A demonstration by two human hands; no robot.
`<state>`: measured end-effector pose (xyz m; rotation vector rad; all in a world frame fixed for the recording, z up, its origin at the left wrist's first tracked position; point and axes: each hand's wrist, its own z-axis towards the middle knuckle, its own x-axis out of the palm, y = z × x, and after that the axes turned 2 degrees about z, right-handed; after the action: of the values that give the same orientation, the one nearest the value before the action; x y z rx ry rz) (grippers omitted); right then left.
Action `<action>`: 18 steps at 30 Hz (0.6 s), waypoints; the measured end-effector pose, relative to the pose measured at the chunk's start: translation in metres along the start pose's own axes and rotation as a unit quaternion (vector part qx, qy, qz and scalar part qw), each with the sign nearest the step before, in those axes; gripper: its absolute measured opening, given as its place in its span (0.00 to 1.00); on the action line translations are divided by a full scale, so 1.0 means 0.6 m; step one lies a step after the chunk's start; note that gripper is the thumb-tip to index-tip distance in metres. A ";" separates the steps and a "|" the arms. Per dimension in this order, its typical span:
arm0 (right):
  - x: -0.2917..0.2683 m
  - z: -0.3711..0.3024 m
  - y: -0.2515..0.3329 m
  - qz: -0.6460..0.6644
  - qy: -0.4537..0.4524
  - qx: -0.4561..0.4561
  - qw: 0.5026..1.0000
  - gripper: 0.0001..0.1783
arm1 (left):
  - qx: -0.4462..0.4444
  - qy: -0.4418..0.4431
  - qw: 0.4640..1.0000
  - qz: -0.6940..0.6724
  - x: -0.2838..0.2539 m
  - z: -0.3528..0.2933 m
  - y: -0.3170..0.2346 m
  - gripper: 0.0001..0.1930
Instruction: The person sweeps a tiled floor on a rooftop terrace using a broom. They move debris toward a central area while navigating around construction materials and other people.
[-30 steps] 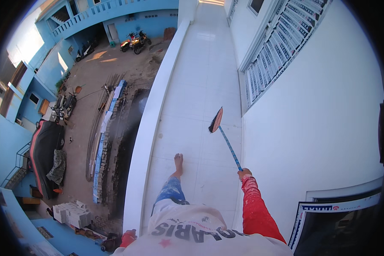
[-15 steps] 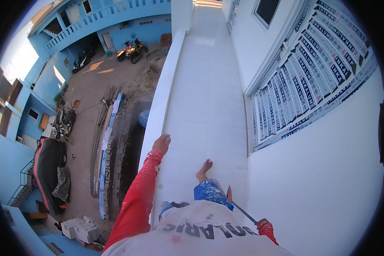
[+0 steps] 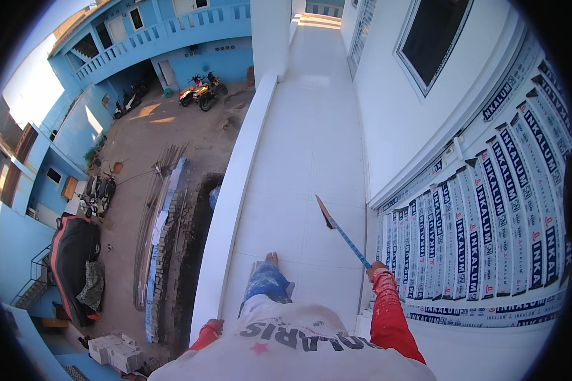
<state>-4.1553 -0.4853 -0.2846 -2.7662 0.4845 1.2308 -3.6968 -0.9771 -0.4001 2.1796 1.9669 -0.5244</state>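
Note:
My right hand (image 3: 376, 268) is closed round the blue patterned handle of a long-handled tool (image 3: 347, 241). Its reddish-brown, wedge-shaped head (image 3: 325, 212) points forward and left above the pale tiled floor; seen nearly edge-on, the exact kind is unclear. Back beside my body, my left hand (image 3: 215, 326) hangs low near the white parapet (image 3: 237, 209). Nothing shows in it, but its fingers are too small and indistinct to read. One bare foot (image 3: 272, 258) is forward on the walkway (image 3: 311, 146), below paint-spotted blue shorts (image 3: 268, 281).
On the right, louvred shutters (image 3: 476, 235) in printed protective film line the white wall, with a dark window (image 3: 435, 38) farther on. Beyond the parapet lies a lower courtyard (image 3: 130, 216) with motorbikes (image 3: 204, 94), a covered vehicle (image 3: 76, 263) and stacked bricks (image 3: 162, 273).
I have moved forward along the walkway. My right hand has swung forward with the tool, while my left hand has swung back toward my body. The other foot now leads.

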 end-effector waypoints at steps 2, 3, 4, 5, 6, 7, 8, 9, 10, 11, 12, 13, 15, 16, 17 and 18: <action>-0.081 0.082 0.093 0.030 -0.008 0.005 0.999 0.16 | -0.062 0.002 0.997 -0.035 -0.018 0.014 -0.035 0.18; -0.114 0.122 0.138 0.022 -0.040 0.003 0.999 0.16 | -0.073 0.010 0.997 -0.025 -0.035 0.026 -0.071 0.18; -0.144 0.162 0.184 0.016 -0.081 -0.006 0.997 0.16 | -0.072 0.019 0.997 -0.006 -0.056 0.039 -0.119 0.18; -0.166 0.193 0.216 0.019 -0.079 -0.010 0.997 0.16 | -0.049 0.028 0.998 0.025 -0.081 0.055 -0.177 0.18; -0.185 0.224 0.250 0.040 -0.045 0.012 0.998 0.17 | 0.017 0.032 0.996 0.080 -0.109 0.072 -0.251 0.17; -0.198 0.246 0.270 0.058 -0.014 0.042 0.997 0.18 | 0.166 0.022 0.968 0.188 -0.136 0.094 -0.329 0.17; -0.217 0.271 0.290 0.056 0.006 0.049 0.997 0.19 | 0.340 -0.033 0.902 0.265 -0.167 0.116 -0.428 0.17; -0.227 0.294 0.307 0.082 0.007 0.071 0.994 0.19 | 0.356 -0.077 0.857 0.364 -0.195 0.146 -0.540 0.18; -0.237 0.314 0.319 0.027 -0.029 0.057 0.998 0.19 | 0.052 -0.007 0.981 0.185 -0.230 0.199 -0.704 0.20; -0.245 0.335 0.331 0.046 -0.051 0.073 0.995 0.18 | 0.060 -0.020 0.995 0.073 -0.271 0.227 -0.838 0.22; -0.249 0.357 0.340 0.122 -0.027 0.108 0.986 0.17 | 0.161 -0.091 0.976 0.114 -0.319 0.254 -0.978 0.23; -0.251 0.385 0.356 0.185 -0.016 0.141 0.973 0.17 | 0.259 -0.169 0.948 0.081 -0.366 0.274 -1.112 0.21; -0.253 0.448 0.387 0.254 0.017 0.215 0.943 0.17 | 0.416 -0.212 0.884 0.000 -0.465 0.298 -1.366 0.18; -0.253 0.482 0.408 0.261 0.023 0.243 0.934 0.15 | 0.455 -0.202 0.867 -0.030 -0.510 0.302 -1.489 0.18; -0.261 0.523 0.429 0.158 0.052 0.251 0.954 0.20 | 0.512 -0.219 0.830 -0.037 -0.550 0.303 -1.588 0.17; -0.265 0.561 0.462 0.111 0.020 0.243 0.963 0.28 | 0.546 -0.223 0.806 -0.042 -0.584 0.302 -1.670 0.16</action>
<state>-4.5821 -0.6421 -0.3787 -2.3648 0.9759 0.9311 -4.7376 -1.2427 -0.3270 2.0315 1.6121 -2.3996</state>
